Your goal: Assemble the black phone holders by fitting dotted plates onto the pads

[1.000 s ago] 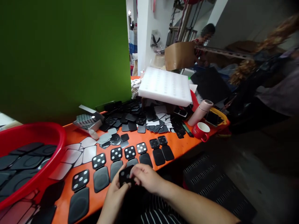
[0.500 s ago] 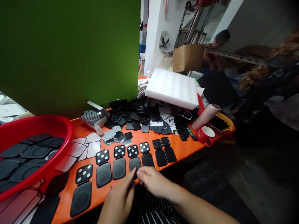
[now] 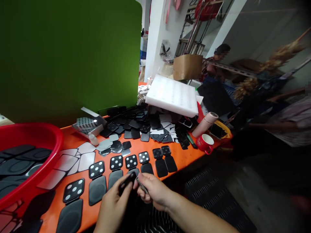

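At the front edge of the table, my left hand (image 3: 112,202) is closed on a small black square plate (image 3: 127,182), held tilted. Close beside it, my right hand (image 3: 155,191) pinches a thin dark strip-like piece (image 3: 142,185), seen nearly edge-on. The two hands almost meet. Behind them lies a row of hinged black two-part pads; several have white dots on the upper square, such as the dotted square (image 3: 96,169) above a smooth black panel (image 3: 97,191). Two pads at the right end (image 3: 166,150) show dark dots instead.
A red basin (image 3: 57,139) of black plates stands at the left. Behind the row are grey rounded sheets (image 3: 105,145), a black pile (image 3: 128,124), a white foam block (image 3: 172,95), a pink bottle (image 3: 204,125) and a red mug (image 3: 200,142). Another person (image 3: 216,61) sits far back.
My view has swung slightly right. My hands have moved a little apart; the left one's plate has turned to show its face, and a thin piece now shows in my right hand.
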Available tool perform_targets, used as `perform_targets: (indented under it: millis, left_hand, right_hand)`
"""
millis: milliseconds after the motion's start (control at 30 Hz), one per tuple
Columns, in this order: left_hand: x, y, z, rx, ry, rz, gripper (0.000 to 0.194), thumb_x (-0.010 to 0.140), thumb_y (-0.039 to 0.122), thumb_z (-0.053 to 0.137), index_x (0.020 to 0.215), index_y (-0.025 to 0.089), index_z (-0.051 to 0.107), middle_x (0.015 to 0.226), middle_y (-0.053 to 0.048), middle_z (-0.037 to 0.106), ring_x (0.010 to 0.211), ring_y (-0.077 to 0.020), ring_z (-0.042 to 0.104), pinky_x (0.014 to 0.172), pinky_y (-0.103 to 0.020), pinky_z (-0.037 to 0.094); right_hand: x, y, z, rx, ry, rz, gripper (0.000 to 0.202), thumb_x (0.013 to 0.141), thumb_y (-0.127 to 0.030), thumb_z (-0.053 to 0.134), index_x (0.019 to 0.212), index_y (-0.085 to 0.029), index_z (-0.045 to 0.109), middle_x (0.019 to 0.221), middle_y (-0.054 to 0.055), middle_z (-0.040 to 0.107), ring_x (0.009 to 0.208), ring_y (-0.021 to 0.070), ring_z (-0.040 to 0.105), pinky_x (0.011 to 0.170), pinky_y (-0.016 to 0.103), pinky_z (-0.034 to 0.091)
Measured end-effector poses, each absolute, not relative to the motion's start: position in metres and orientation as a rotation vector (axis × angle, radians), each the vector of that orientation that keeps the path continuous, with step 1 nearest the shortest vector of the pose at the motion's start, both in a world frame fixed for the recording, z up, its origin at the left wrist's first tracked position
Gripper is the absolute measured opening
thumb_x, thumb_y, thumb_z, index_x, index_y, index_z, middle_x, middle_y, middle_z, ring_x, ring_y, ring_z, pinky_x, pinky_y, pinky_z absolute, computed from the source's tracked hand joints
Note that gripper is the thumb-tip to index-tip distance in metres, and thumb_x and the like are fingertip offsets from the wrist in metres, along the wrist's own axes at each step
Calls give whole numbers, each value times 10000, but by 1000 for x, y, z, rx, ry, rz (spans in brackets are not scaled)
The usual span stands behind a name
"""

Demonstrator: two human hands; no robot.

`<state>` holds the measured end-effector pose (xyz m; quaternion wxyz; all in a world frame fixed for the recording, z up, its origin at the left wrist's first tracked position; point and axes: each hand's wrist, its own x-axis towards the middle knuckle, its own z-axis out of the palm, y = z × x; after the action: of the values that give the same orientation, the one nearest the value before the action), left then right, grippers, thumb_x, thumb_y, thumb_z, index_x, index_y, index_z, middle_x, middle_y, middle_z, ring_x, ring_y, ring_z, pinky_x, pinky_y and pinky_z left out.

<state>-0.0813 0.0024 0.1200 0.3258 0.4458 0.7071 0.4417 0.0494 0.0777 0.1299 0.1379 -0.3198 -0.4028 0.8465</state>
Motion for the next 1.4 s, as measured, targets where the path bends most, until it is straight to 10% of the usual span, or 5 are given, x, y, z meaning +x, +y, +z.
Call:
perform_targets:
  millis: [900, 1400]
  left_hand:
    - [-61, -13, 117, 1722, 1511, 1199, 396, 774, 159, 496, 1128, 333, 518, 1149, -1, 591, 1004, -194, 572, 849, -288, 474]
    - [-53, 40, 123, 309, 1123, 1288, 520, 688, 329, 598, 1170, 214, 441, 997, -74, 646, 891, -219, 621, 745, -341, 503]
  right_hand:
    - [73, 73, 129, -1130, -296, 2694, 235, 752, -362, 490, 664, -144, 487, 399, -64, 405, 318, 41, 303, 338, 154, 140]
    - [116, 91, 115, -1213, -1917, 1660, 259, 763, -396, 509, 708, -144, 532, 621, -31, 462, 579, 87, 403, 553, 196, 328]
